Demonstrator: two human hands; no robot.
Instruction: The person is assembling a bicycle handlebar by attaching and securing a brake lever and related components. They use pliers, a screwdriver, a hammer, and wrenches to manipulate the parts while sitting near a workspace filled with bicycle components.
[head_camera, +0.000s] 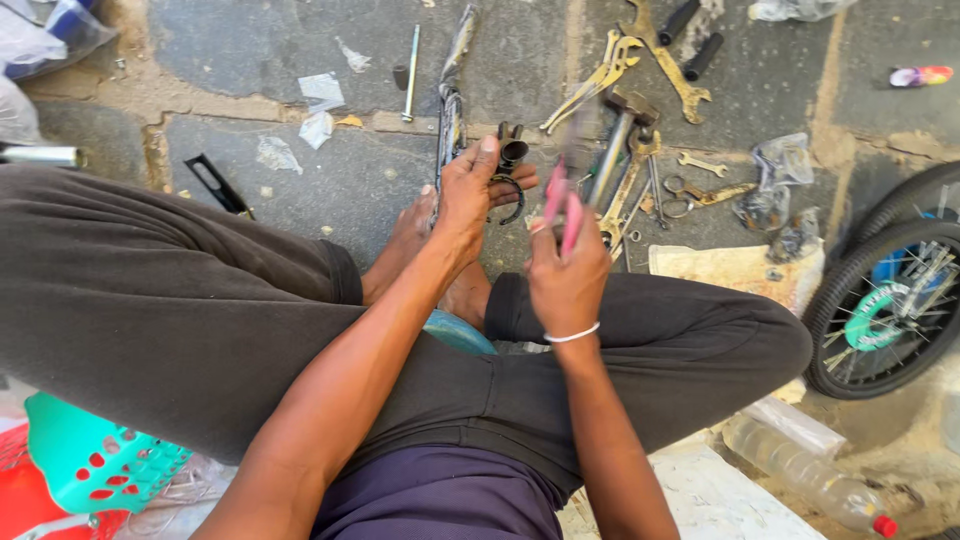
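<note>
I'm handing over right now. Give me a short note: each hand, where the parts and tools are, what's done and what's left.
Left hand: gripping a dark metal clamp part against the long dark metal bar on the stone floor.
Right hand: closed on pink-handled pliers, raised beside the clamp part, not touching it.
Nearby: hammer and wrenches lie past the hands; a small wheel to the right.
Done: clamp part is set at the bar.
Left: whether it is fastened cannot be seen; the pliers have not yet met it.

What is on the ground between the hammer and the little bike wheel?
In the head view, between the hammer and the wheel lie a small spanner, scissors and crumpled plastic bags.
</note>
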